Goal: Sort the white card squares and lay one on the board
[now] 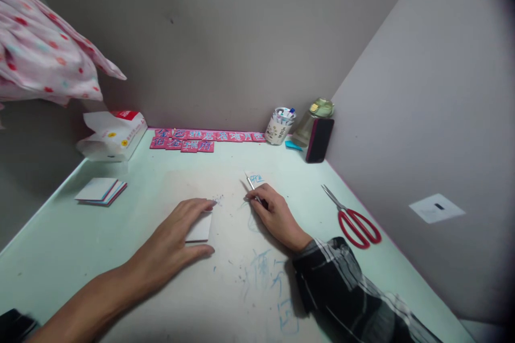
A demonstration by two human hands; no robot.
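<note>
Near the middle of the worktop (52, 262), a small white card (197, 231) lies on a scribbled paper sheet (229, 305), which seems laid there to take stray marks. The left hand (171, 233) arches over it, thumb and fingers apart on its near and far sides, apparently to steady it; whether they press its edges I cannot tell. The right hand's (277, 220) grip is clamped on a slim tool (251, 184), too small to tell pen from blade, pinched low like a writing instrument, presumably for control. Spare cards (98, 190) are stacked by the left edge, pink lettered cards (201, 136) line the far edge, probably out of the way, and red-handled scissors (356, 226) lie near the right edge, within reach.
</note>
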